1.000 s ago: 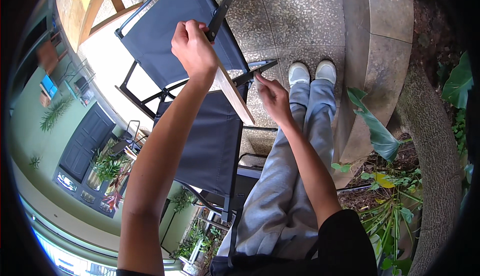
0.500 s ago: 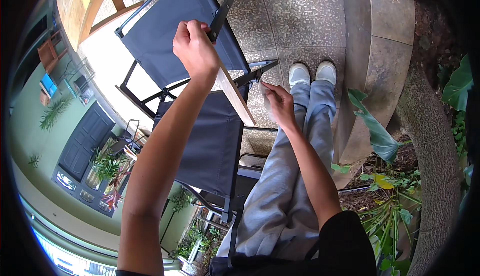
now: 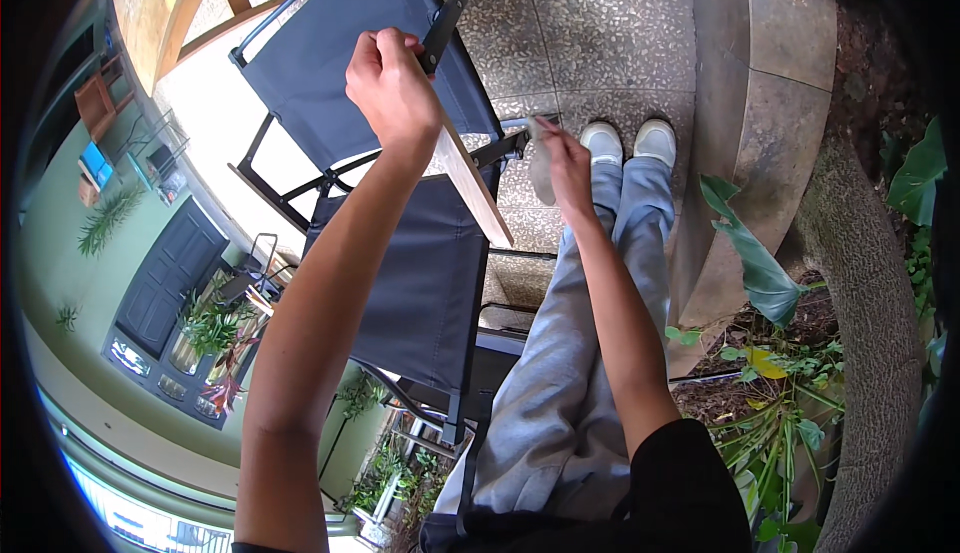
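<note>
A folding chair with dark fabric (image 3: 405, 283) and a black metal frame stands in front of me, to the left of my legs. My left hand (image 3: 392, 93) is closed on the chair's black frame bar (image 3: 458, 13), at the far end of its pale wooden armrest (image 3: 474, 193). Between the fingers of my right hand (image 3: 568, 173) is a greyish cloth (image 3: 541, 175), hanging beside the chair. It touches the tip of another black frame bar (image 3: 512, 146), whose end the cloth and fingers partly cover.
My feet in pale shoes (image 3: 602, 143) stand on the speckled tile floor (image 3: 615, 23). A curved stone ledge (image 3: 780, 133) borders a planted bed with a tree trunk (image 3: 870, 303) at right. A wooden table (image 3: 165, 13) is at the far left.
My right hand has moved farther from me with the cloth, up to the end of the black bar. My left hand keeps its grip on the chair frame, nearly still.
</note>
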Available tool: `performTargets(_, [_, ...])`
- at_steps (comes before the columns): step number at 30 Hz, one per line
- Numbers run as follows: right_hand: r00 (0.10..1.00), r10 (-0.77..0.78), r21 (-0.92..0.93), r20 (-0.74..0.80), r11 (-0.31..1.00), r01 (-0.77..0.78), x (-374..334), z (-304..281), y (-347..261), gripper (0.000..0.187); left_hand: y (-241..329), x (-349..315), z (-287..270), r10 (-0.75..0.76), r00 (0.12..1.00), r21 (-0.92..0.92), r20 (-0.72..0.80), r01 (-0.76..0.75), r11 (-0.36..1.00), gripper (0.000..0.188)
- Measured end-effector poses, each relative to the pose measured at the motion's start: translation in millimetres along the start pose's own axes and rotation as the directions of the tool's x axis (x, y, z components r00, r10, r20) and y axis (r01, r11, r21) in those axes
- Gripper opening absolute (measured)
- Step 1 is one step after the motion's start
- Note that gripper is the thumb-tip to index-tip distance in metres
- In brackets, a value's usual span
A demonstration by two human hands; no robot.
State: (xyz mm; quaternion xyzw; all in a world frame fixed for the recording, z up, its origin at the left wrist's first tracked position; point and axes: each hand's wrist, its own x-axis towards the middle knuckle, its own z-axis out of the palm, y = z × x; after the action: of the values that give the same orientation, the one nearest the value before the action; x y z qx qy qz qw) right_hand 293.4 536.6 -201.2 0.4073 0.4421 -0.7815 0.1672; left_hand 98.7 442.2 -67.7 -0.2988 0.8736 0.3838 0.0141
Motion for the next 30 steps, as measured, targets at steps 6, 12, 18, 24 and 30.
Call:
performTargets(6, [0.981, 0.047, -0.071, 0.187, 0.997, -0.034, -20, -6, -6, 0.025, -1, -1, -1, -0.017, 1.0, -0.006, -0.013, 0.017, 1.0, 0.034])
performTargets(12, [0.995, 0.027, -0.193, 0.099, 0.981, -0.007, -1, -20, 3, 0.026, -2, 0, 2, 0.001, 1.0, -0.026, -0.006, -0.001, 1.0, 0.034])
performTargets(18, [0.99, 0.015, -0.007, 0.14, 1.0, -0.015, -24, -1, 17, 0.029, -3, 2, -2, 0.016, 1.0, -0.006, 0.007, -0.016, 1.0, 0.034])
performTargets(24, [0.986, 0.072, -0.17, 0.148, 0.984, -0.046, -31, -29, 27, 0.027, -5, 1, -1, 0.016, 1.0, 0.012, 0.003, -0.016, 1.0, 0.034])
performTargets(30, [0.99, -0.005, -0.021, 0.143, 1.0, 0.008, -11, -16, 17, 0.032, -3, 2, -2, 0.039, 0.999, 0.008, 0.007, -0.039, 0.999, 0.034])
